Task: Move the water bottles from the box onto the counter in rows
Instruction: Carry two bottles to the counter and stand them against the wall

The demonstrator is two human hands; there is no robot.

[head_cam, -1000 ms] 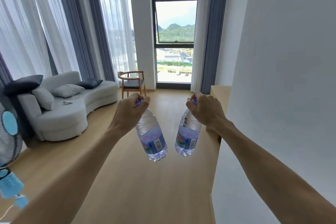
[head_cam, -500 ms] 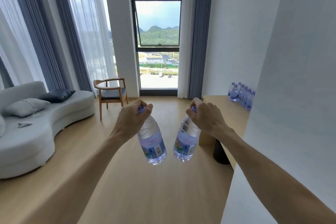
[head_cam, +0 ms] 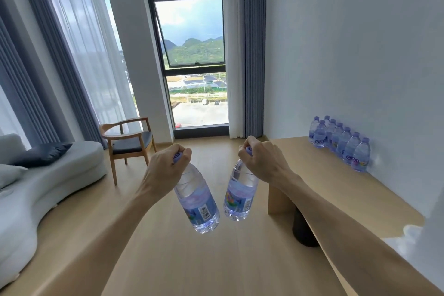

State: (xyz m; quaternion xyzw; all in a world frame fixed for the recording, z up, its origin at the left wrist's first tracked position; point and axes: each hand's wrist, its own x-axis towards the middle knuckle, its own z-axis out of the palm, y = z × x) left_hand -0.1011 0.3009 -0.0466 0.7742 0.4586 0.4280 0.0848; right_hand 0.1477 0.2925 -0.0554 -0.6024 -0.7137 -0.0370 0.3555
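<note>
Two water bottles are held out over the wooden floor (head_cam: 168, 259), one in each of the hands. The left hand (head_cam: 165, 170) is curled round the purple cap and neck of the left bottle (head_cam: 197, 202), which hangs tilted with its base toward the middle. The right hand (head_cam: 262, 163) is curled round the cap and neck of the right bottle (head_cam: 240, 197), tilted the opposite way, so that the two bases come near each other without touching. Both bottles are clear, with blue-purple labels; a barcode is seen on the left one.

To the right, a light wooden desk (head_cam: 336, 194) runs along the white wall (head_cam: 360, 55). A row of water bottles (head_cam: 341, 144) stands upright on it against the wall, about eight, though the far ones overlap and cannot be counted surely. A dark round object (head_cam: 302, 230) is seen below the desk's edge.

Ahead, a tall window (head_cam: 194, 55) is flanked by grey-blue curtains (head_cam: 254, 48). A wooden armchair (head_cam: 127, 142) stands near a white sofa (head_cam: 48, 180) bearing a dark cushion (head_cam: 43, 154).
</note>
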